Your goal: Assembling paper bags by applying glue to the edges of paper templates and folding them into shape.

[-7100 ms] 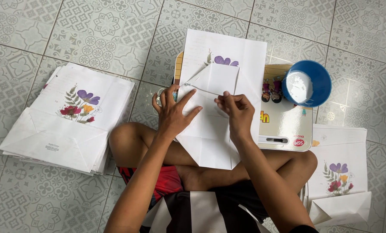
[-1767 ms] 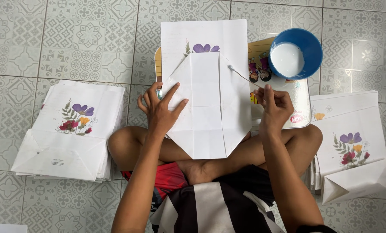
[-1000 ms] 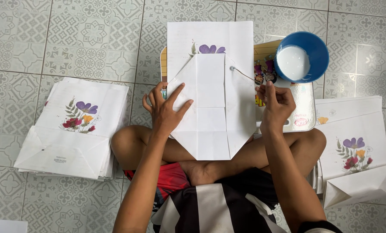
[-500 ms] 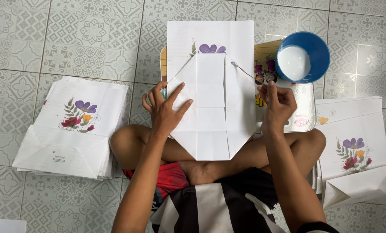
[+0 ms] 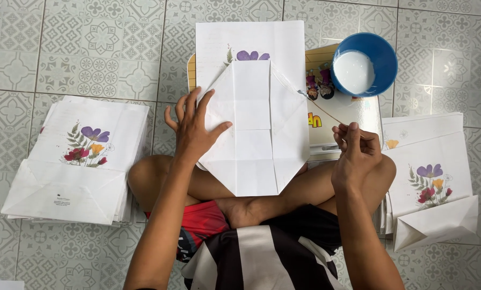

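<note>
White paper bag with folded bottom in the centre of the frame, left hand spread flat on its left edge, right hand to the right of it pinching a thin stick, stick tip touching the bag's right fold, blue bowl of white glue at upper right.

Left of the blue bowl we see a white folded paper bag; flower-printed white bag stacks lie far left and below it.

Home floor used as a craft spot: patterned grey floor tiles, person sitting cross-legged, stacks of flower-print paper bags, blue glue bowl.
</note>
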